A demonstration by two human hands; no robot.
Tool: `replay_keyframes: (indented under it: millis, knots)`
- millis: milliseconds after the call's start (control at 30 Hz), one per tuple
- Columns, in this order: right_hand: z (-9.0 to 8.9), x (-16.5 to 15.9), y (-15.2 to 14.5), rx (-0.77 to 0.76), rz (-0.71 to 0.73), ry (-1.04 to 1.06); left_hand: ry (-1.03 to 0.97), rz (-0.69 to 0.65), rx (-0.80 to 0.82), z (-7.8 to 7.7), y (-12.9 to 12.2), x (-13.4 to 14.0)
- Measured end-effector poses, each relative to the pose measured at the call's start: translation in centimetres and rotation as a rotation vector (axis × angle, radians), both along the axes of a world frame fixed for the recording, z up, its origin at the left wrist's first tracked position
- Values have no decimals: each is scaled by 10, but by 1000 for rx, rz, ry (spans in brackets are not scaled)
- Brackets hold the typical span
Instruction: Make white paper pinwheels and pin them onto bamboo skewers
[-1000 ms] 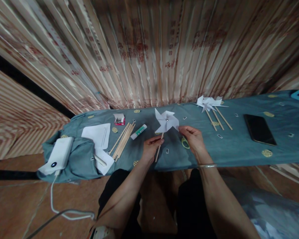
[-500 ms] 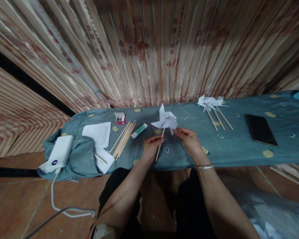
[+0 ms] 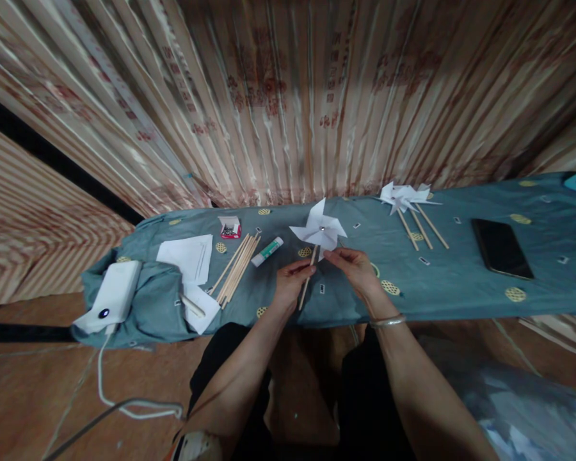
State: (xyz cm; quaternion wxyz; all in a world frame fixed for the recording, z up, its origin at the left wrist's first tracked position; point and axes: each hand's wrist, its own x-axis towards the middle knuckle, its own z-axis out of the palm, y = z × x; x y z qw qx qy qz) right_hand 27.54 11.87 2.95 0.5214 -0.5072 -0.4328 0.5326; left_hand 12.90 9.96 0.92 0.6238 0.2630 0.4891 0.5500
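Note:
A white paper pinwheel (image 3: 324,232) on a wooden stick stands tilted in front of me, with a small silvery pin at its centre. My left hand (image 3: 290,282) is closed around the stick below the blades. Thumb and fingers of my right hand (image 3: 352,269) are pinched at the tip of the lowest blade. Left of the hands lie a glue stick (image 3: 267,251) and a bundle of wooden sticks (image 3: 239,271). Behind the bundle sits a small open red-and-white box (image 3: 230,228) of metal pins.
Several finished-looking pinwheels (image 3: 406,197) lie at the back right, near a black phone (image 3: 502,248). White paper sheets (image 3: 188,256) and a white power bank (image 3: 120,291) with a cable are at the left. A pleated curtain (image 3: 288,96) hangs behind the cloth-covered table (image 3: 441,288).
The pinwheel's blades have turned clockwise a little. My right hand has moved left and slightly down along with a blade tip, while my left hand stays on the stick.

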Motion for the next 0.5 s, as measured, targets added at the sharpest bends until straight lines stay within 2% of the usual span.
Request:
replay_keyframes:
  millis: [100,200,300,367,500]
  knots:
    - [-1,14,3,38,-163,-39,-1,-2,-10,-1,0,-1]
    - [-3,31,7,72,-344,11,1,-15,-4,-1,0,-1]
    - [-6,44,12,134,-468,4,6,-28,-11,2,-1,-1]
    - [-8,47,16,157,-485,-9,6,-43,-23,4,-2,0]
    - [-11,44,22,108,-388,63,11,-90,-38,7,-5,0]
